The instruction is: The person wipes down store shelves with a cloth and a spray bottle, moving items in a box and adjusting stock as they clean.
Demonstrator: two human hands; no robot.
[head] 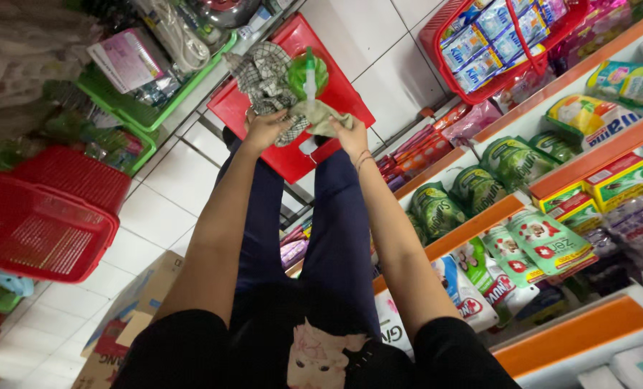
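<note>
Both my arms reach forward over my dark blue trousers. My left hand (pixel 264 130) grips a grey checked cloth (pixel 265 78) that bunches up above it. My right hand (pixel 350 133) holds a pale green cloth (pixel 320 115), and the two cloths meet between my hands. Just beyond the cloths stands a green spray bottle with a white nozzle (pixel 307 72). All of this is over a red plastic stool (pixel 336 90) on the white tiled floor.
Orange-edged shelves (pixel 480 223) on the right hold green and white refill pouches and boxes. A red basket (pixel 473 94) of blue packets sits above them. On the left are stacked red baskets (pixel 44 223), green trays (pixel 156 108) and a cardboard box (pixel 130 317).
</note>
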